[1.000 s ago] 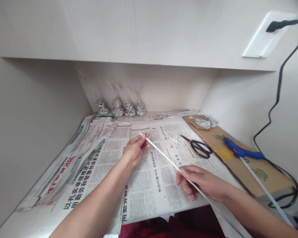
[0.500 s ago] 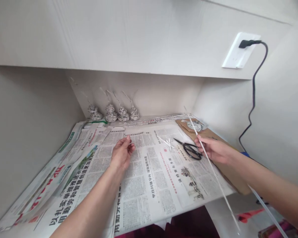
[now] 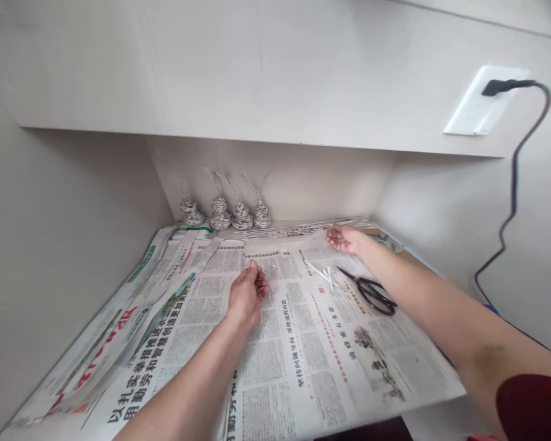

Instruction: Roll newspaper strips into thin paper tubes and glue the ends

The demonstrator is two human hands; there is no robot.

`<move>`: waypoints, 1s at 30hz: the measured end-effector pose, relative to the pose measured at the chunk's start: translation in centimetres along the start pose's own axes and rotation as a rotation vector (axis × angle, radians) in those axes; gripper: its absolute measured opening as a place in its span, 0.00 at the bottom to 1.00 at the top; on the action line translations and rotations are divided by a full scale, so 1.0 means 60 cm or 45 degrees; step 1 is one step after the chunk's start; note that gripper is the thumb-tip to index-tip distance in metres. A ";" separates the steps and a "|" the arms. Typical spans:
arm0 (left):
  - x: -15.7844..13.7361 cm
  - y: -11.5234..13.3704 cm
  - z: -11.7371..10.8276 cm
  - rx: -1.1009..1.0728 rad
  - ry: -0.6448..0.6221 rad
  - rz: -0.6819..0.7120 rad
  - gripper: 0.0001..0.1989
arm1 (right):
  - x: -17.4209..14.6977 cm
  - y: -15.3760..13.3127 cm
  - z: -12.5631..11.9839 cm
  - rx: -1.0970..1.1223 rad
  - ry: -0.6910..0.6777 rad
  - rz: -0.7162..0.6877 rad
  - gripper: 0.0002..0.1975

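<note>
Over the newspaper [image 3: 261, 331] my left hand [image 3: 248, 291] hovers near the middle, fingers curled in and nothing visible in them. My right hand [image 3: 344, 237] reaches to the back, its fingertips pressed together at the near side of the thin rolled-paper sticks [image 3: 294, 231]. Whether a stick is in those fingers is hidden. Black-handled scissors [image 3: 370, 291] lie below my right forearm, blades pointing to the back left. Small white paper scraps [image 3: 326, 277] rest just left of the blades.
Several gourd-shaped coiled-paper pieces [image 3: 220, 214] stand along the back wall at left. A low panel [image 3: 239, 73] overhangs the back of the surface. At right, a black cord [image 3: 514, 184] hangs from a wall socket [image 3: 480, 110].
My right hand has moved left and back from beside the scissors to the paper sticks. The long stick it held is no longer distinguishable. The view has shifted slightly; my left hand remains curled.
</note>
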State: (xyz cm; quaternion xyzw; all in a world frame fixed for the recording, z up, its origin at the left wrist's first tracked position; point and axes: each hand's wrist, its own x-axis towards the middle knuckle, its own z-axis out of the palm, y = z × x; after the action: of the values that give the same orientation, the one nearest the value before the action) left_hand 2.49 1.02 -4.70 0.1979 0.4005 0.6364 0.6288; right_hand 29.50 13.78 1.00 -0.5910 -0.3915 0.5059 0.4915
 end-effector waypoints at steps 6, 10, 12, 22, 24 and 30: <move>-0.002 0.002 0.003 -0.004 0.029 0.026 0.17 | 0.035 -0.027 0.068 -0.308 -0.066 -0.095 0.09; -0.002 -0.002 0.003 0.069 0.018 0.050 0.18 | 0.002 0.023 0.085 -0.457 -0.155 -0.120 0.04; 0.000 -0.005 0.003 0.109 -0.002 0.057 0.18 | -0.026 0.046 0.087 -0.471 -0.193 -0.151 0.04; -0.001 0.003 0.002 0.291 -0.155 0.258 0.20 | -0.162 0.084 0.084 -0.264 -0.294 -0.320 0.19; 0.004 0.006 0.000 0.328 -0.137 0.309 0.21 | -0.175 0.104 0.079 -0.295 -0.252 -0.326 0.20; 0.034 0.022 -0.021 0.609 0.078 0.649 0.09 | -0.178 0.150 0.063 -0.675 -0.035 -0.600 0.21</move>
State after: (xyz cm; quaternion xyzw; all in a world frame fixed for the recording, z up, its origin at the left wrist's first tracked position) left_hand 0.43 2.83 -4.95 0.4140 0.4948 0.6668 0.3730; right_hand 23.55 2.31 -5.52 -0.5846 -0.6413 0.2674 0.4190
